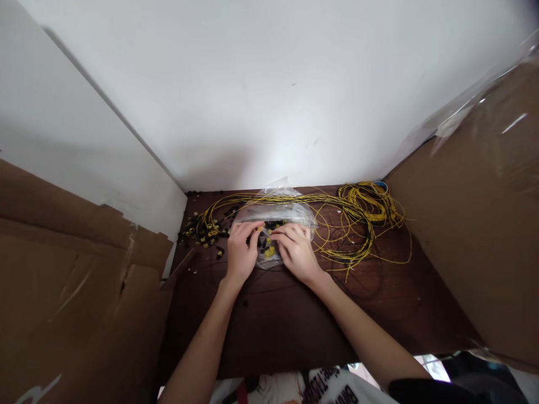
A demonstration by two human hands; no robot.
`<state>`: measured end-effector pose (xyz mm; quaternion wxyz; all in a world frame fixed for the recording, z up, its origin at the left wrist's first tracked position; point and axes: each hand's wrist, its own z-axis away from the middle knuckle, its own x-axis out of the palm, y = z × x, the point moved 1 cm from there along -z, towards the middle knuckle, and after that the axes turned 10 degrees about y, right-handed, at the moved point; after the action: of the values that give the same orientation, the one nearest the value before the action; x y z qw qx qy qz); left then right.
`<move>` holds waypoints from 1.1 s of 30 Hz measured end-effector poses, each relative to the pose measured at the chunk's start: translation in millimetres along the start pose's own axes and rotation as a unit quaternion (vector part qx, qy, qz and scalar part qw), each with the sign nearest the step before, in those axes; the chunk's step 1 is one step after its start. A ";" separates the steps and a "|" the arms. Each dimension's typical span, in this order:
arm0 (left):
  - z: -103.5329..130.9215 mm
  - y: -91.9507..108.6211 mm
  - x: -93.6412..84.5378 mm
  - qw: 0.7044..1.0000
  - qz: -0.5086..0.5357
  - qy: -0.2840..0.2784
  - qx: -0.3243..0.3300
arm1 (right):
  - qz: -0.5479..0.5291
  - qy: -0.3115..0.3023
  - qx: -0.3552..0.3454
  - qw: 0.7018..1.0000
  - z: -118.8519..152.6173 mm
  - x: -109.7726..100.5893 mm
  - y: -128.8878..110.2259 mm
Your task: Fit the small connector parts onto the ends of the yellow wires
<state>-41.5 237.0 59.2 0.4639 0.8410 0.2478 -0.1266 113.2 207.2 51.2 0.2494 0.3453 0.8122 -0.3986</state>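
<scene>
A clear plastic bag point(290, 212) lies in the middle of the dark brown table, with small black and yellow connector parts point(269, 251) in its mouth. My left hand point(243, 249) is at the bag's left side, thumb and fingers drawn together by a tiny yellow spot. Opposite it, my right hand point(298, 251) bends over the bag's right side, its fingertips pinched close to the left ones. What either pinch holds is too small to make out. Behind both hands runs a bundle of thin yellow and black wires point(273, 199).
Connector ends point(206, 231) cluster at the left of the table point(286, 331). Coiled yellow wire point(370, 205) lies at the back right. Cardboard stands at the left point(80, 292) and right point(475, 219), and a white wall point(269, 95) closes the back.
</scene>
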 end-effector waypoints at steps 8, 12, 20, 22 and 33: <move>0.2 3.4 -2.9 0.975 0.167 0.090 -0.117 | -0.008 -0.007 0.005 1.000 -0.7 -2.0 -3.9; -1.4 2.8 -2.3 0.960 0.214 0.109 -0.145 | -0.023 0.018 0.032 0.999 -1.4 -4.9 -3.8; 1.0 -0.3 -2.5 0.983 0.097 0.091 -0.123 | -0.026 0.033 0.051 0.998 0.3 -2.0 -0.6; 1.9 0.0 -2.1 0.987 0.083 0.070 -0.117 | -0.027 0.020 0.033 0.999 0.2 -1.7 -1.3; 1.5 -6.1 6.1 0.976 0.167 0.000 -0.142 | -0.055 -0.065 -0.024 0.996 2.0 6.6 -7.1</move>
<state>-39.6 240.3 51.3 0.5929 0.7963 0.1195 -0.0110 103.9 204.8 49.0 0.2879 0.2674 0.8215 -0.4133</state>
